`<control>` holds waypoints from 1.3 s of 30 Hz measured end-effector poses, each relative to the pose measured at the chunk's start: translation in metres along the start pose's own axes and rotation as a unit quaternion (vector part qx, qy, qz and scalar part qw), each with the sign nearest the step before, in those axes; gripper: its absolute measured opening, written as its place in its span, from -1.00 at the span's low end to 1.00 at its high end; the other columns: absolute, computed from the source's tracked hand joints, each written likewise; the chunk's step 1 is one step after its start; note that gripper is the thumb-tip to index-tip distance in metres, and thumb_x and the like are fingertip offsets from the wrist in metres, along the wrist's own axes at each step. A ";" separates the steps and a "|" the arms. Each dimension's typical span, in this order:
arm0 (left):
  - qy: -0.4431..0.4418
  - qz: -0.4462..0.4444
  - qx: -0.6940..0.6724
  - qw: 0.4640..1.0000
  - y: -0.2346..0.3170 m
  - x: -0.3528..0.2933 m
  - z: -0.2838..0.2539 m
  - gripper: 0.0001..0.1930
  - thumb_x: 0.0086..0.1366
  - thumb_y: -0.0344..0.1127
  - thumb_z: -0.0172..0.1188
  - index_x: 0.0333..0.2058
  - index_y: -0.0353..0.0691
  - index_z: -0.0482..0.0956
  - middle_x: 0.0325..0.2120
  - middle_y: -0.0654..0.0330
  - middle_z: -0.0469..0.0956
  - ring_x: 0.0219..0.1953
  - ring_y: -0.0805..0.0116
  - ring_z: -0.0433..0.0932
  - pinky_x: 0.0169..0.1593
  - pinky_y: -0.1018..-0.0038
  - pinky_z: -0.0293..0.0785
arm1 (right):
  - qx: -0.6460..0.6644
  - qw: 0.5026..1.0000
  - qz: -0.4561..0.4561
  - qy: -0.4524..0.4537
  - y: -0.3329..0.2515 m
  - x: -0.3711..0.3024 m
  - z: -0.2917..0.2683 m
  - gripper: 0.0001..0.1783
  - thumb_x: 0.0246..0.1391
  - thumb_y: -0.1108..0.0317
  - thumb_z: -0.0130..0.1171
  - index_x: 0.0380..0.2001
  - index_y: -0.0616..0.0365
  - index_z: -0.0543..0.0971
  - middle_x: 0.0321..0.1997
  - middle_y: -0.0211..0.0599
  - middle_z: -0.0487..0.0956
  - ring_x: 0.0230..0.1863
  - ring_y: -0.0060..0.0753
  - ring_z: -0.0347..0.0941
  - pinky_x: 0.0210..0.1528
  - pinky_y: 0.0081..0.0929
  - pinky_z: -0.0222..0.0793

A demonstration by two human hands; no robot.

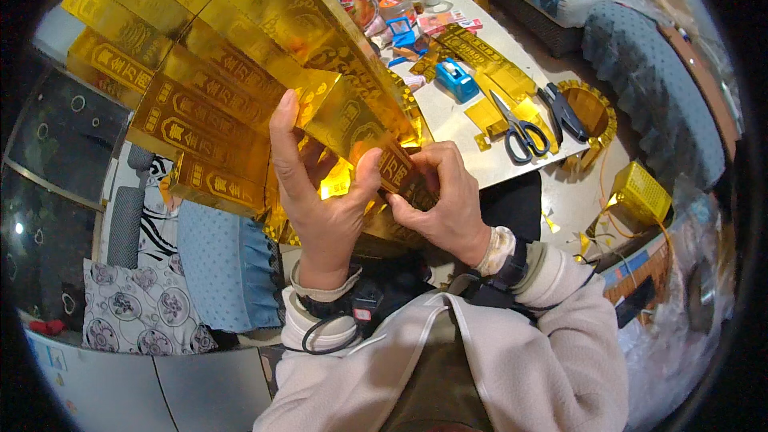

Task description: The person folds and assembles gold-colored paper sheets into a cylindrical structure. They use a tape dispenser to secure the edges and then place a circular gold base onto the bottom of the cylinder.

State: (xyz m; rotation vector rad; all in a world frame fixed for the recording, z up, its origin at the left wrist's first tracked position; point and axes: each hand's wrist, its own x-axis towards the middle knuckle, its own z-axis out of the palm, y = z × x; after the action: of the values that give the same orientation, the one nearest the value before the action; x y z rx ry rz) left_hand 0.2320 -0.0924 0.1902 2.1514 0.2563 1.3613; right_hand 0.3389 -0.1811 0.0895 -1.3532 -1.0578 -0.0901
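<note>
A gold foil paper box with printed sides slants between my hands, set against a large stack of joined gold foil boxes. My left hand grips it from the left, with the index finger stretched up along its side and the thumb pressed on its face. At the box's lower right end, my right hand closes round it with thumb and bent fingers. The fingers behind the box are partly hidden. The stack rises past the top of the view and leans over the table's left side.
On the white table lie black-handled scissors, a black stapler, a blue tape dispenser and flat gold foil sheets. A round gold piece stands at its edge. Blue-covered seats flank the right; a gold box sits below.
</note>
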 end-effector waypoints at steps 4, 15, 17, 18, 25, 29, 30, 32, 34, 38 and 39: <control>0.003 -0.005 -0.007 1.000 0.001 0.000 0.001 -0.02 0.18 -0.57 0.46 0.49 -0.18 0.06 0.33 -0.05 0.28 0.24 0.05 0.51 0.23 0.22 0.57 | 0.000 1.000 0.023 -0.017 -0.001 -0.001 -0.002 -0.36 -0.15 0.26 0.55 -0.04 0.19 0.44 -0.16 -0.16 0.45 -0.19 -0.13 0.52 -0.18 -0.29 0.53; 0.008 0.005 -0.013 1.000 0.002 0.001 0.003 -0.01 0.19 -0.58 0.44 0.50 -0.17 0.04 0.29 -0.04 0.33 0.22 0.07 0.52 0.23 0.23 0.56 | 0.013 1.000 0.012 -0.007 -0.001 -0.004 -0.002 -0.37 -0.08 0.24 0.56 0.00 0.17 0.46 -0.16 -0.22 0.48 -0.31 -0.28 0.48 -0.29 -0.37 0.48; 0.009 -0.004 -0.020 1.000 0.002 0.000 0.003 -0.01 0.19 -0.57 0.45 0.50 -0.16 0.04 0.28 -0.04 0.33 0.21 0.07 0.53 0.22 0.24 0.57 | 0.010 1.000 0.006 -0.007 0.000 -0.004 -0.002 -0.37 -0.09 0.24 0.57 -0.01 0.16 0.47 -0.17 -0.22 0.48 -0.32 -0.28 0.48 -0.29 -0.37 0.48; 0.007 -0.007 -0.018 1.000 0.002 0.000 0.003 -0.01 0.19 -0.56 0.45 0.50 -0.16 0.03 0.28 -0.03 0.34 0.21 0.07 0.53 0.22 0.24 0.57 | 0.009 1.000 0.002 -0.006 0.001 -0.003 -0.002 -0.38 -0.09 0.24 0.57 -0.01 0.16 0.47 -0.17 -0.22 0.48 -0.31 -0.28 0.49 -0.29 -0.37 0.48; 0.001 -0.005 -0.011 1.000 -0.003 0.000 0.000 0.01 0.19 -0.51 0.48 0.51 -0.13 0.02 0.30 -0.03 0.32 0.22 0.08 0.53 0.22 0.24 0.57 | 0.054 0.998 -0.005 -0.017 0.009 -0.010 -0.005 -0.43 0.01 0.28 0.51 0.04 0.16 0.48 -0.16 -0.25 0.50 -0.29 -0.34 0.50 -0.24 -0.42 0.48; -0.004 0.010 0.019 1.000 -0.005 0.000 -0.002 0.01 0.19 -0.48 0.49 0.50 -0.13 0.04 0.38 -0.01 0.26 0.23 0.09 0.53 0.20 0.25 0.58 | 0.122 0.987 0.101 0.018 0.050 -0.010 -0.025 -0.67 0.24 0.33 0.31 0.01 0.17 0.53 -0.19 -0.35 0.50 -0.28 -0.53 0.44 -0.23 -0.51 0.43; -0.005 0.004 0.017 1.000 -0.005 -0.001 -0.003 0.00 0.19 -0.50 0.47 0.50 -0.11 0.04 0.37 0.01 0.27 0.25 0.11 0.50 0.23 0.25 0.55 | 0.115 0.985 0.115 0.050 0.069 -0.002 -0.030 -0.75 0.30 0.35 0.24 -0.01 0.18 0.55 -0.21 -0.38 0.50 -0.30 -0.58 0.41 -0.23 -0.53 0.41; -0.009 -0.008 0.011 1.000 -0.004 -0.002 -0.002 0.00 0.18 -0.54 0.43 0.50 -0.06 0.03 0.34 0.06 0.27 0.28 0.15 0.44 0.27 0.26 0.50 | 0.110 0.977 0.179 0.020 0.109 0.015 -0.051 -0.79 0.34 0.37 0.15 -0.03 0.18 0.57 -0.24 -0.38 0.55 -0.31 -0.58 0.45 -0.23 -0.53 0.43; -0.010 -0.011 0.020 1.000 -0.003 -0.003 -0.003 0.00 0.18 -0.54 0.43 0.50 -0.08 0.03 0.33 0.07 0.28 0.29 0.14 0.43 0.29 0.24 0.47 | 0.087 0.964 0.250 -0.030 0.146 0.033 -0.065 -0.74 0.32 0.34 0.16 0.01 0.16 0.56 -0.26 -0.36 0.59 -0.32 -0.57 0.51 -0.24 -0.53 0.44; -0.009 -0.024 0.010 1.000 -0.004 -0.004 -0.003 -0.01 0.18 -0.54 0.44 0.49 -0.11 0.03 0.32 0.06 0.28 0.29 0.13 0.42 0.33 0.22 0.42 | 0.031 0.948 0.308 -0.073 0.198 0.058 -0.073 -0.65 0.26 0.31 0.19 0.08 0.15 0.57 -0.19 -0.28 0.65 -0.33 -0.49 0.58 -0.24 -0.48 0.51; -0.011 -0.023 0.005 1.000 -0.005 -0.003 -0.004 -0.02 0.18 -0.53 0.44 0.49 -0.12 0.04 0.32 0.06 0.29 0.29 0.13 0.42 0.33 0.21 0.42 | 0.015 0.954 0.291 -0.068 0.208 0.067 -0.068 -0.63 0.26 0.30 0.17 0.11 0.14 0.57 -0.20 -0.24 0.67 -0.31 -0.47 0.60 -0.21 -0.45 0.52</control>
State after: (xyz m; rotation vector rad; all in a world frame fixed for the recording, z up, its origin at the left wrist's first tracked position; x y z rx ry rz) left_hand 0.2278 -0.0888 0.1861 2.1548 0.3028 1.3124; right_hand 0.5410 -0.1437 -0.0108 -1.6091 -0.7292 0.4599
